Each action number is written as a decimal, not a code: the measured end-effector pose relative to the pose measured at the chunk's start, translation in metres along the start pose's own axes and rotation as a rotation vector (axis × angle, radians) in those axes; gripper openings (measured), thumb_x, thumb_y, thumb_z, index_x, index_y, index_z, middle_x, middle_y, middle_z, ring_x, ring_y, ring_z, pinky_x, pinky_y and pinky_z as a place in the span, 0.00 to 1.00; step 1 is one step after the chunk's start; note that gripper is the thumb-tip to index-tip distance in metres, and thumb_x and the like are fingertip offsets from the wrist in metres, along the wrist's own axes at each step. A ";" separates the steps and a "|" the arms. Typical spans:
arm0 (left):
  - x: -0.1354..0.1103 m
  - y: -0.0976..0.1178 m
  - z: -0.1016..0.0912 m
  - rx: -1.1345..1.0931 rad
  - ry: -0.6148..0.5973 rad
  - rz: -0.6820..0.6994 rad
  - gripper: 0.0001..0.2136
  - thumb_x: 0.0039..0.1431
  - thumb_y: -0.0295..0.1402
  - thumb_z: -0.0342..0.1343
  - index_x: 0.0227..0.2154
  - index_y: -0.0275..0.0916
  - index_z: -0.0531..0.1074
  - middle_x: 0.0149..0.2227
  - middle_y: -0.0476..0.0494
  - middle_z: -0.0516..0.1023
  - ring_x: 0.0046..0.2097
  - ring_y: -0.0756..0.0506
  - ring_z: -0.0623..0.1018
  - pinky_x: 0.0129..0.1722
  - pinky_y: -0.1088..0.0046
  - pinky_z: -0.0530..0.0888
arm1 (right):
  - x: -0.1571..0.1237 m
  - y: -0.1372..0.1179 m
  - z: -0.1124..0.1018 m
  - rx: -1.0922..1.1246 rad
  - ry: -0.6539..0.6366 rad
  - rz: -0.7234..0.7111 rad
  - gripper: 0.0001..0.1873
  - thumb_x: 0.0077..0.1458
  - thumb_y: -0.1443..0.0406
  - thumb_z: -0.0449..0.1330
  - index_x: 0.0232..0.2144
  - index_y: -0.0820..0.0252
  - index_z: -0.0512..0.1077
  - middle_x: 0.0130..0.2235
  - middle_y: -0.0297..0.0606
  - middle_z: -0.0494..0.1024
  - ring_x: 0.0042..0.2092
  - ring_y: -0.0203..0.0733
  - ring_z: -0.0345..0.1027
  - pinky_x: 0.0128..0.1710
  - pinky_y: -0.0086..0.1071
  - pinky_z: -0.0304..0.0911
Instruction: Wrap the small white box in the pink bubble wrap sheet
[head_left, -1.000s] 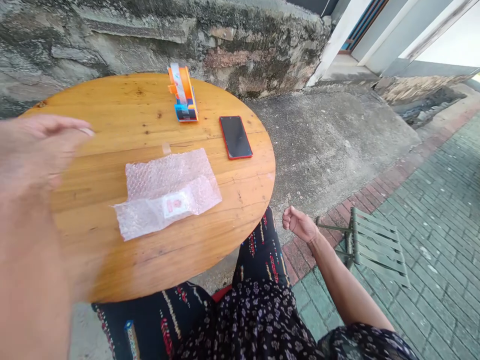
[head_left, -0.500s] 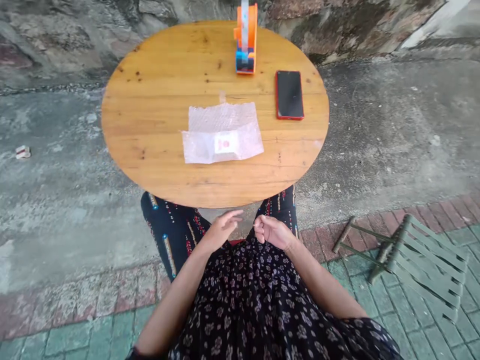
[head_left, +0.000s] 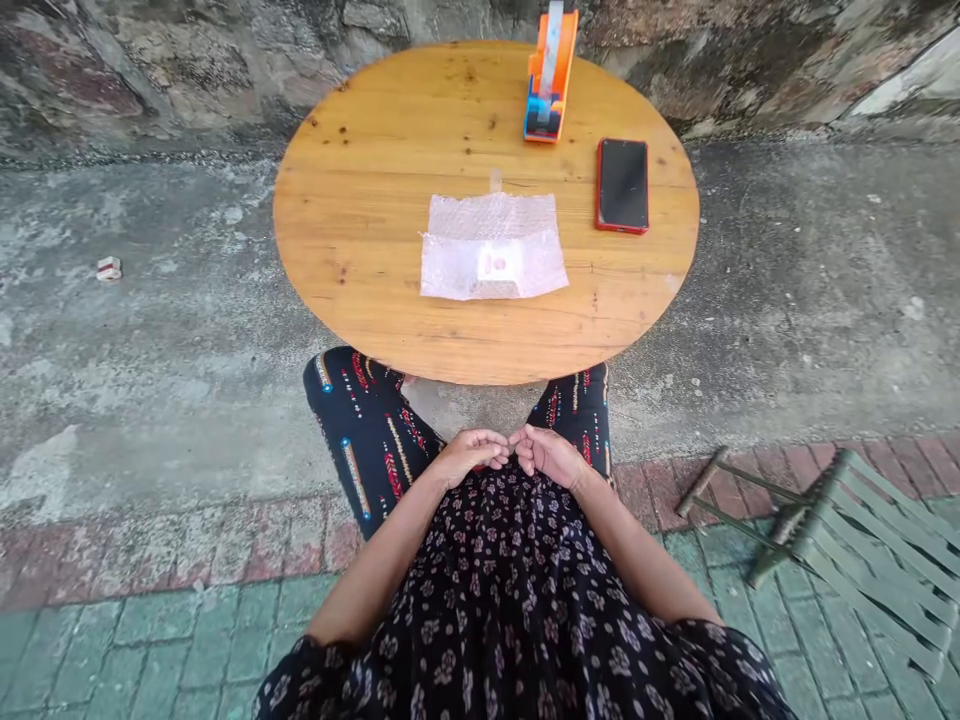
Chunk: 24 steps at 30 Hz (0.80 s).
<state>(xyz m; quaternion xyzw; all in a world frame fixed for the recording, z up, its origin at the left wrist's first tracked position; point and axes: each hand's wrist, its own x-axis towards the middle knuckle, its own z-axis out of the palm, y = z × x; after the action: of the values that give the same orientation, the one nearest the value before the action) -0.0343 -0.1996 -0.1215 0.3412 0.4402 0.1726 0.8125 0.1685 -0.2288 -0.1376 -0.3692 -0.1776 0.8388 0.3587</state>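
My left hand (head_left: pixel 471 452) and my right hand (head_left: pixel 547 454) rest together on my lap, on the dark flowered dress, fingertips touching and fingers curled in; nothing shows in either. They lie below the near edge of a round wooden table (head_left: pixel 360 200). On the table lies a folded sheet of bubble wrap (head_left: pixel 491 247) with a small white, red-marked item inside it. Behind it stands an orange and blue tape dispenser (head_left: pixel 550 75), and a red-cased phone (head_left: pixel 622 184) lies face up to the right.
A green slatted folding chair (head_left: pixel 840 530) lies tipped over on the brick paving at my right. A rough stone wall (head_left: pixel 150 60) runs behind the table. A small bit of litter (head_left: pixel 109 268) lies on the concrete at left.
My left hand dropped from in front of the camera to my lap, and my right hand came in from the side to meet it. Both curled shut, and the view swung down and back.
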 end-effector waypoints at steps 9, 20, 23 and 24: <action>0.007 -0.004 -0.002 0.039 0.115 0.002 0.13 0.43 0.40 0.67 0.26 0.37 0.74 0.25 0.47 0.78 0.24 0.52 0.73 0.27 0.75 0.68 | 0.004 0.008 0.006 -0.045 0.058 -0.035 0.19 0.52 0.52 0.63 0.33 0.64 0.75 0.22 0.30 0.67 0.21 0.33 0.63 0.19 0.27 0.60; 0.016 -0.003 -0.021 0.005 0.483 0.070 0.10 0.47 0.35 0.65 0.27 0.35 0.72 0.24 0.46 0.76 0.24 0.51 0.75 0.24 0.77 0.68 | 0.008 0.010 -0.004 -0.002 0.162 -0.108 0.16 0.50 0.55 0.66 0.33 0.62 0.74 0.23 0.30 0.67 0.22 0.33 0.63 0.21 0.28 0.59; 0.020 0.012 -0.038 -0.006 0.591 0.107 0.09 0.51 0.35 0.63 0.28 0.34 0.71 0.25 0.47 0.76 0.24 0.52 0.74 0.25 0.77 0.69 | 0.006 0.009 -0.002 -0.010 0.151 -0.104 0.16 0.50 0.55 0.66 0.33 0.62 0.74 0.23 0.30 0.66 0.23 0.32 0.63 0.22 0.28 0.59; 0.022 0.019 -0.045 -0.009 0.623 0.117 0.09 0.53 0.35 0.62 0.29 0.34 0.72 0.26 0.46 0.76 0.25 0.52 0.74 0.26 0.77 0.70 | 0.005 0.009 -0.002 -0.016 0.149 -0.102 0.16 0.50 0.55 0.66 0.33 0.61 0.74 0.23 0.30 0.66 0.23 0.32 0.62 0.22 0.28 0.59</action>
<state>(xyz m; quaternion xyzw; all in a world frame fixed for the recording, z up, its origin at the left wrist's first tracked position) -0.0597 -0.1553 -0.1381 0.2930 0.6467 0.3171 0.6288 0.1633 -0.2307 -0.1461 -0.4239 -0.1756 0.7881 0.4104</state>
